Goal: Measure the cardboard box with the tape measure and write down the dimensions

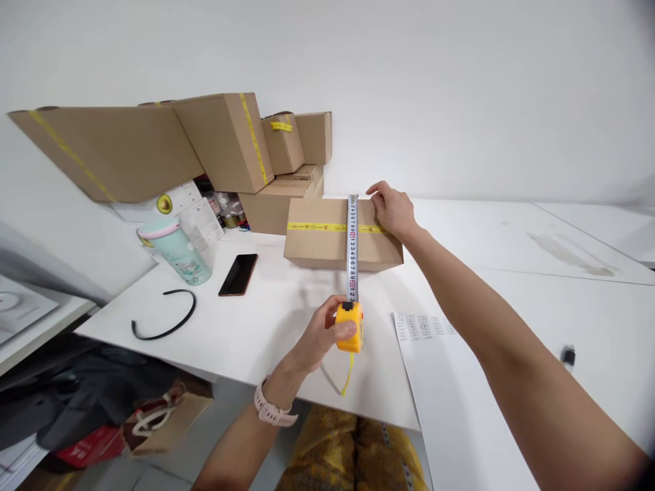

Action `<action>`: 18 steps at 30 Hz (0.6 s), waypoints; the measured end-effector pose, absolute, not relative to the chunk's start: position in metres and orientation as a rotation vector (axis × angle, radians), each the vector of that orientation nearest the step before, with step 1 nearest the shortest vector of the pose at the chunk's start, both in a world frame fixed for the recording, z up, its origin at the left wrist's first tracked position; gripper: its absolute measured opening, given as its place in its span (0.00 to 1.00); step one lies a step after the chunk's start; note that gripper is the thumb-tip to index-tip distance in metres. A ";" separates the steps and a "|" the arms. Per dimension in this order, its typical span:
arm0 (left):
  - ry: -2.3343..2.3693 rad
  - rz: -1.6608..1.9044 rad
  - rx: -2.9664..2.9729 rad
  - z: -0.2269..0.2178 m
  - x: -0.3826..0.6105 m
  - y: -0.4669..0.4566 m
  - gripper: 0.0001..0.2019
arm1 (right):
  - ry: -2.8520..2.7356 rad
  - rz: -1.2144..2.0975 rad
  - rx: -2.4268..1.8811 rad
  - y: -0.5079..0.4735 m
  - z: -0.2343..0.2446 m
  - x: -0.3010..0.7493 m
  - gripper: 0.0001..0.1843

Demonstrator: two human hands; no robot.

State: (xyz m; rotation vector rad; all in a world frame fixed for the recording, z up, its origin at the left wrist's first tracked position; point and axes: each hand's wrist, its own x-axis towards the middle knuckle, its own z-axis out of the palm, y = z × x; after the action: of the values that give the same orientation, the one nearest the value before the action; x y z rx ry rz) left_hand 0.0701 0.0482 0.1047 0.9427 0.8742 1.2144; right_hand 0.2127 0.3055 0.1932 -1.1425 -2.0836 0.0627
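Note:
My left hand (pixel 325 333) is closed around a yellow tape measure (pixel 348 334) in front of a small cardboard box (pixel 322 247). The silver blade (pixel 353 249) runs out from its case across the top of the box, numbers facing up, and ends near the box's far edge. A yellow wrist strap hangs below the case. My right hand (pixel 393 210) holds the box at its far right corner, fingers bent over the edge and apart from the blade. Yellow printed tape crosses the top of the box.
Several cardboard boxes (pixel 220 143) are stacked at the back left against the wall. A mint tumbler (pixel 179 252), a phone (pixel 238 275) and a black headband (pixel 192 310) lie or stand to the left. Right of me are a written sheet (pixel 445 382) and a small black-capped object (pixel 568 355).

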 end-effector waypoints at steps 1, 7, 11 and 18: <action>0.881 1.210 0.933 0.104 0.070 0.049 0.27 | -2.108 0.041 -1.110 0.305 0.192 0.212 0.22; 0.881 1.203 0.920 0.103 0.070 0.052 0.26 | -2.226 -0.114 -0.994 0.308 0.190 0.212 0.27; 0.871 1.203 0.916 0.099 0.074 0.052 0.26 | -2.282 -0.196 -0.950 0.312 0.188 0.212 0.28; 0.883 1.230 0.936 0.082 0.077 0.056 0.26 | -2.310 -0.256 -0.950 0.313 0.184 0.213 0.28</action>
State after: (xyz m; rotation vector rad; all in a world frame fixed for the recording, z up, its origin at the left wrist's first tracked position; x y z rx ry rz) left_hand 0.0771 0.0561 0.0822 0.9359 0.8829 1.2302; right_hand 0.2133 0.3130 0.1841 -0.9496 -2.3097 -0.2558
